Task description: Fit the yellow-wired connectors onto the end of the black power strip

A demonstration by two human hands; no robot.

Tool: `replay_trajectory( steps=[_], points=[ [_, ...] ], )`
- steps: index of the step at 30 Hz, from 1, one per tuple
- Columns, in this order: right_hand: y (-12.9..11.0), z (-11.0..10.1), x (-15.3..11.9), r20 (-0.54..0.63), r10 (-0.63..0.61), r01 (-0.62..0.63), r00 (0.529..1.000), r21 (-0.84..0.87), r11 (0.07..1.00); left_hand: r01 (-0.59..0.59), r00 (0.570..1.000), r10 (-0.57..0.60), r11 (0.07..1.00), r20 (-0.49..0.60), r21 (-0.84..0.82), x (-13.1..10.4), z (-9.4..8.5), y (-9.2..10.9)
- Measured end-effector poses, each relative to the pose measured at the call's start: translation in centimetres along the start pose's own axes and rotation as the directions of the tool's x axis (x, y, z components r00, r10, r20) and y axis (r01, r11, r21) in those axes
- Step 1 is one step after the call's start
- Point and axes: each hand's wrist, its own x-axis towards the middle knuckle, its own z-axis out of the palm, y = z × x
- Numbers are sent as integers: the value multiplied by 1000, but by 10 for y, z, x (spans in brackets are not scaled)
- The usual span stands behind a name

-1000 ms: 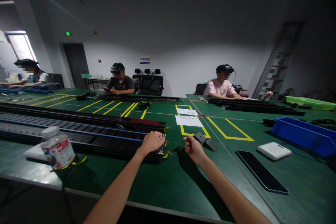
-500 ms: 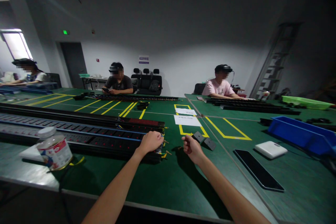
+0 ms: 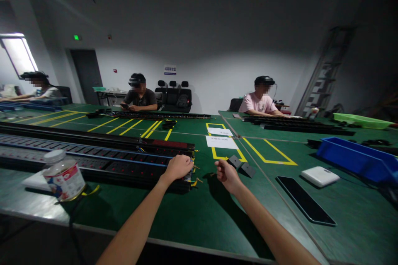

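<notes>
My left hand [image 3: 178,167] is closed over the right end of a long black rail [image 3: 133,170] with rows of red-dotted modules; its fingertips are hidden. Short wires with yellow ends [image 3: 195,182] stick out from that end beside the hand. To the right, my right hand [image 3: 228,177] is held just above the green table with its fingers curled into a pinch. Whatever may be between those fingers is too small to make out. Two small black blocks [image 3: 248,170] lie right behind the right hand. More long rails [image 3: 168,145] lie parallel behind the first.
A clear jar [image 3: 64,178] with a white lid stands at left. On the right are a phone [image 3: 306,200], a white box-shaped device [image 3: 320,176] and a blue bin [image 3: 357,155]. White paper sheets [image 3: 221,142] lie within yellow tape [image 3: 242,157]. Several people sit across the tables.
Both hands stay in the same place and pose. At far left, a seated person has shifted slightly to the right.
</notes>
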Motion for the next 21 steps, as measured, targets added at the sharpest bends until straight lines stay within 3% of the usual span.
replay_trajectory(
  steps=[21],
  points=[
    [1, 1, -1, -8, -19, 19, 1000, -7, 1000, -30, 999, 30, 999, -20, -22, 2, 3, -5]
  ],
)
